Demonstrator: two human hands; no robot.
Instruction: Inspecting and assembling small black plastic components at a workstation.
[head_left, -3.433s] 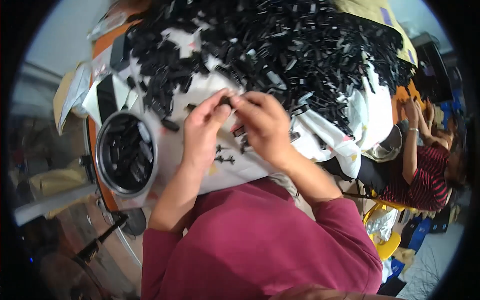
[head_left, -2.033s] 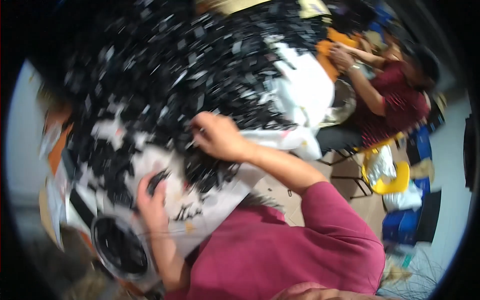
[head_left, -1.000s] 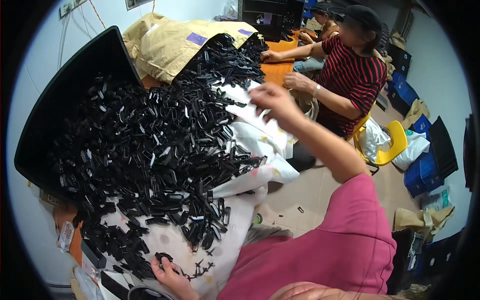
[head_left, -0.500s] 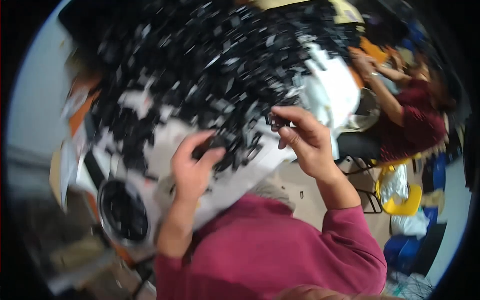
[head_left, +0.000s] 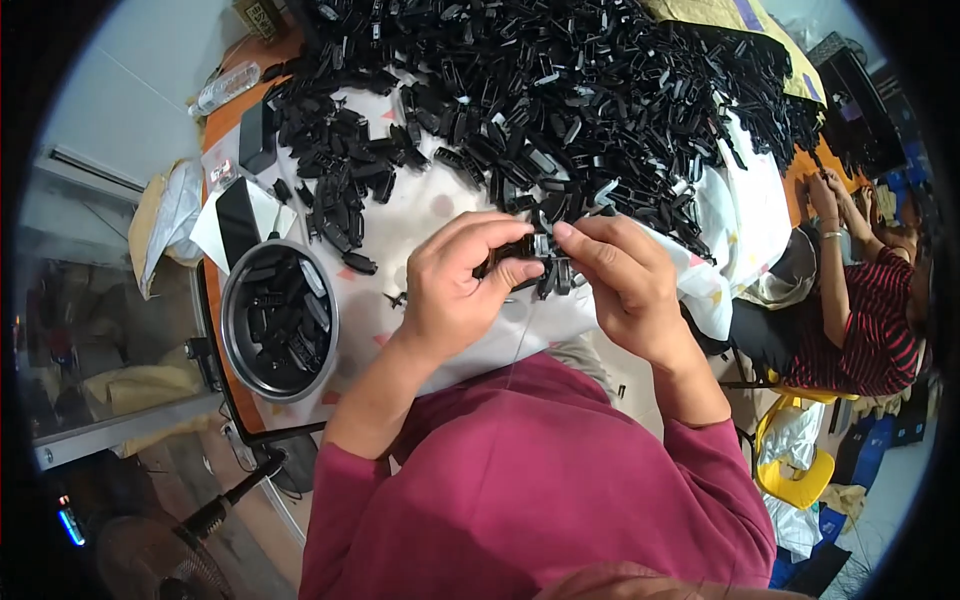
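Observation:
My left hand [head_left: 448, 288] pinches a small black plastic part [head_left: 542, 246] with a shiny, light-catching middle. The fingertips of my right hand [head_left: 632, 288] are closed on the right end of that same piece. Both hands meet over the front of the table, and my fingers cover much of the part, so its exact kind does not show. Just beyond my fingers spreads a large heap of similar black plastic parts [head_left: 540, 95], some long and slotted like small frames.
At the left table edge stands a round metal bowl [head_left: 228, 325] holding black parts. Behind it lie a dark phone [head_left: 238, 222] and a clear plastic bottle [head_left: 225, 88]. On the right, a person in a striped shirt [head_left: 870, 320] sits near a yellow chair [head_left: 815, 478]. A fan [head_left: 160, 560] stands lower left.
My hands were apart, each with a dark piece in its fingers. They have come together at the middle over the table's front. The view has shifted and become sharper.

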